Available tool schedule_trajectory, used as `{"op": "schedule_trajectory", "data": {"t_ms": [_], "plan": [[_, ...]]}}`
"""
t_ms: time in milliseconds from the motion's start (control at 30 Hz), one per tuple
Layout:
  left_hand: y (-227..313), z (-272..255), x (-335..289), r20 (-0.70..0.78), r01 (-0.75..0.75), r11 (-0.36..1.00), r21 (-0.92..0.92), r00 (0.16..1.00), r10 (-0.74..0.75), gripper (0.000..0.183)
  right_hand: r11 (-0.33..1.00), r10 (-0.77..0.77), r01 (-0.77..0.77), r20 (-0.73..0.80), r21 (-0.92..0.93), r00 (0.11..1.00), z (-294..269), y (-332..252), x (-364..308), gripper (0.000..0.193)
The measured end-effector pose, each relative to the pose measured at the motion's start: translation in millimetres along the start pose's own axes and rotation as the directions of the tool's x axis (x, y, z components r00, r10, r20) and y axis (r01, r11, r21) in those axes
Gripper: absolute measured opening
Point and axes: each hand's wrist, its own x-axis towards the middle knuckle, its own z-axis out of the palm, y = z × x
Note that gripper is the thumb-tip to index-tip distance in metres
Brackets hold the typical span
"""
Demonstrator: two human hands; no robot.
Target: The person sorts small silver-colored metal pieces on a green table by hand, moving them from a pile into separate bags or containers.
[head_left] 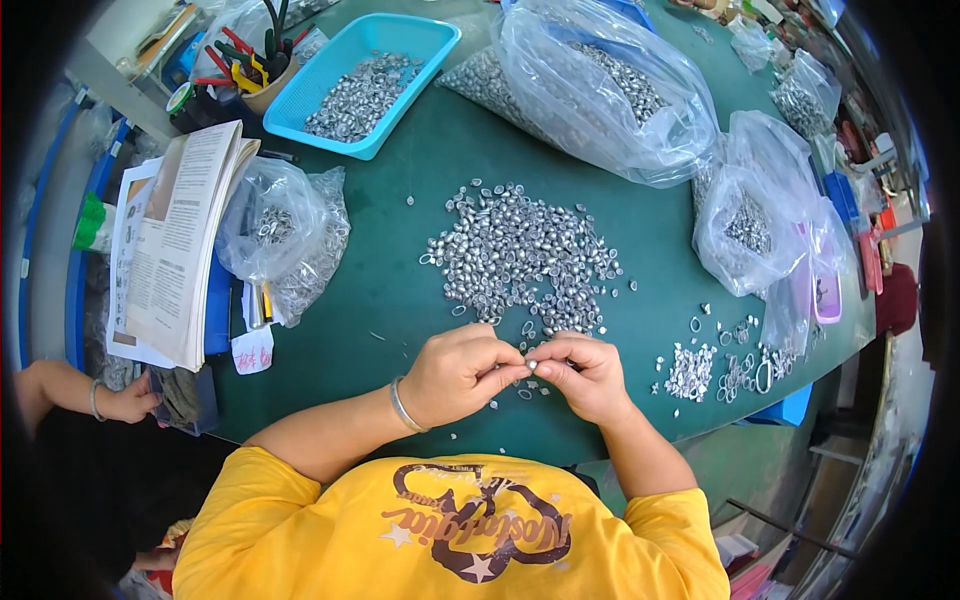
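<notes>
Left hand (460, 372) and right hand (583, 375) meet fingertip to fingertip, pinched together on tiny silvery metal piece (531, 366), mostly hidden, shape unclear. Beyond: loose heap of shiny oval metal rings (520, 255) on green table (390, 290). Farther: clear crinkled plastic bags (600, 85), blue mesh tray (365, 85).

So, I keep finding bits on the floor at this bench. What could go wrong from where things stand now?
1. The small metal piece is pinched only between fingertips of the left hand and right hand; it could slip and drop.
2. The loose pile of metal pieces has strays scattered around it; a forearm could sweep some away.
3. The small sorted heap lies near the table edge, so pieces may roll off.
</notes>
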Motion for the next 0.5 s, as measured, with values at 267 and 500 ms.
{"op": "schedule_trajectory", "data": {"t_ms": [267, 500], "plan": [[0.8, -2.5, -0.1, -0.024, -0.037, 0.999, 0.002, 0.999, 0.037, 0.012, 1.0, 0.021, -0.02, 0.023, -0.009, 1.0, 1.8, 0.0, 0.7, 0.01], [-3.6, 0.4, -1.8, -0.052, -0.087, 0.996, 0.034, 0.995, 0.089, 0.017, 0.999, 0.003, -0.002, 0.031, -0.039, 1.0, 1.8, -5.1, 1.7, 0.01]]}}
